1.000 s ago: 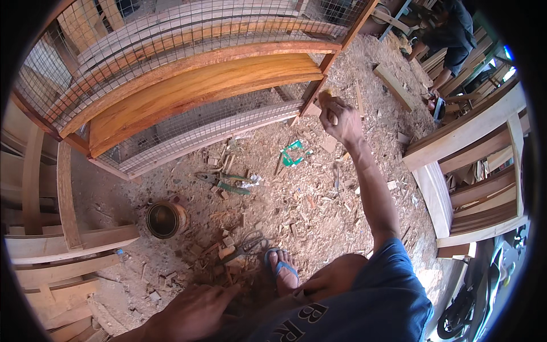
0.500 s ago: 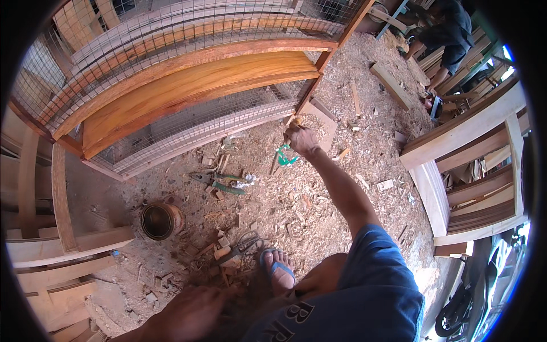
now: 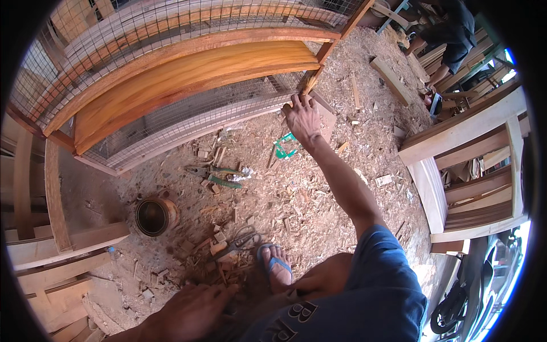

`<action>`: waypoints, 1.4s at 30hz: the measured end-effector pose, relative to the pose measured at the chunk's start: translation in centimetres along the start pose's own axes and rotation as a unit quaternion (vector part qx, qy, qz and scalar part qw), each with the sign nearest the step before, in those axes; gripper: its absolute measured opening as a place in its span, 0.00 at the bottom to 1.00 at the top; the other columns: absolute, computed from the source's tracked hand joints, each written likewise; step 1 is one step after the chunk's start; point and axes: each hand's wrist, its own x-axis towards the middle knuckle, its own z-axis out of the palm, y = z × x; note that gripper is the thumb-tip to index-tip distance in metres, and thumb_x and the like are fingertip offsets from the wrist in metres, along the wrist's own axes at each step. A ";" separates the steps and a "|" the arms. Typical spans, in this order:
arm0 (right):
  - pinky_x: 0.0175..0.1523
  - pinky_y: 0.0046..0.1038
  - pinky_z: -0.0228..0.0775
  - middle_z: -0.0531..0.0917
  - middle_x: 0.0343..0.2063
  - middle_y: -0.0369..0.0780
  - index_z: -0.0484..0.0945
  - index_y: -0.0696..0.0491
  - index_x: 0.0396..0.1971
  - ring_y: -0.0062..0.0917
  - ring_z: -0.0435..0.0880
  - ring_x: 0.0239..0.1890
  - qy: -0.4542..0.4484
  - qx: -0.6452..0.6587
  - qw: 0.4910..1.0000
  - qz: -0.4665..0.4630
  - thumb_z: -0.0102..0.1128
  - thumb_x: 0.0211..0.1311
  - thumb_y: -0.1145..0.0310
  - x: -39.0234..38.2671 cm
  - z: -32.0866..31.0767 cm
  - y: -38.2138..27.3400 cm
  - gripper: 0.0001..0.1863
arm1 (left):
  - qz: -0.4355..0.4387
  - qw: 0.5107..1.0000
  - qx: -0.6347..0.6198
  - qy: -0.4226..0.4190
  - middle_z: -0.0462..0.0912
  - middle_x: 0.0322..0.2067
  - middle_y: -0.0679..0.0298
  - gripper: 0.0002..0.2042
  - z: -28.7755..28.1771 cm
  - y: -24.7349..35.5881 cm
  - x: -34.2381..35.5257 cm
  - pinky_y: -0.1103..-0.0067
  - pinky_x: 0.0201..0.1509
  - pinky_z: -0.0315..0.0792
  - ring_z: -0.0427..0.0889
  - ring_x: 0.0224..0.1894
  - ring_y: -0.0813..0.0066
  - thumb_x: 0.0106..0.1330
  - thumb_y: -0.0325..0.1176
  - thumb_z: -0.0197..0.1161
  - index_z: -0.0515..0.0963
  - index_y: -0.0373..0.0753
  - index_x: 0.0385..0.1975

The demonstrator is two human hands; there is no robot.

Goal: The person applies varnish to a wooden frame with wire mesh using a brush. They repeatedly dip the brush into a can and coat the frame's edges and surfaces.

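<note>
My right hand [image 3: 303,121] reaches to the lower end of the corner post [image 3: 319,65] of a wooden cage frame. Its fingers are bent around what looks like a small paintbrush [image 3: 309,85], mostly hidden by the hand, its yellowish end against the post. Varnished orange wood shows on the frame's broad panel [image 3: 199,88], while the bottom rail [image 3: 211,126] is paler and bare, with wire mesh [image 3: 171,128] above it. Low in the view, my left hand [image 3: 191,310] lies in shadow near my knee, its fingers loosely extended and nothing visible in them.
An open tin [image 3: 152,218] stands on the shaving-strewn floor. Pliers [image 3: 213,171], scissors [image 3: 245,238], a green plastic piece [image 3: 285,146] and wood scraps lie about. Wooden frames [image 3: 464,165] stand at right, more timber [image 3: 57,251] at left. Another person [image 3: 450,34] works at the far right.
My right hand has moved slightly upward, bringing the brush from the foot of the post further up it. The view has shifted a little; my left hand stays near the knee.
</note>
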 end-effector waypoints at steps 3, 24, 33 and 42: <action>0.61 0.45 0.66 0.77 0.56 0.45 0.84 0.47 0.42 0.41 0.75 0.59 0.038 0.006 0.998 -0.047 0.53 0.63 0.63 0.6 4.2 -0.5 0.13 | 0.011 1.000 -0.014 0.004 0.82 0.48 0.55 0.31 -0.1 0.1 -0.1 0.65 0.60 0.70 0.80 0.52 0.56 0.66 0.41 0.65 0.66 0.34 0.66; 0.62 0.46 0.64 0.79 0.50 0.42 0.84 0.48 0.39 0.41 0.73 0.59 0.085 0.002 0.995 -0.051 0.55 0.62 0.62 0.6 2.0 -0.9 0.12 | -0.005 1.000 0.002 0.003 0.81 0.49 0.54 0.32 0.2 0.2 -0.5 0.65 0.59 0.72 0.80 0.52 0.55 0.66 0.43 0.65 0.66 0.33 0.67; 0.57 0.41 0.72 0.80 0.47 0.39 0.87 0.45 0.33 0.37 0.73 0.59 -0.018 0.125 0.992 -0.004 0.63 0.58 0.58 0.6 7.3 -1.5 0.09 | -0.012 0.999 -0.044 -0.010 0.82 0.47 0.50 0.31 0.8 -0.3 -0.6 0.64 0.59 0.72 0.80 0.53 0.52 0.66 0.39 0.64 0.65 0.32 0.67; 0.49 0.41 0.78 0.86 0.37 0.42 0.85 0.49 0.32 0.41 0.84 0.45 0.119 0.239 0.957 0.112 0.63 0.62 0.60 4.1 0.2 1.1 0.09 | -0.035 0.999 -0.027 -0.011 0.82 0.47 0.49 0.32 0.8 0.1 -1.5 0.63 0.57 0.73 0.81 0.51 0.51 0.67 0.41 0.62 0.63 0.32 0.68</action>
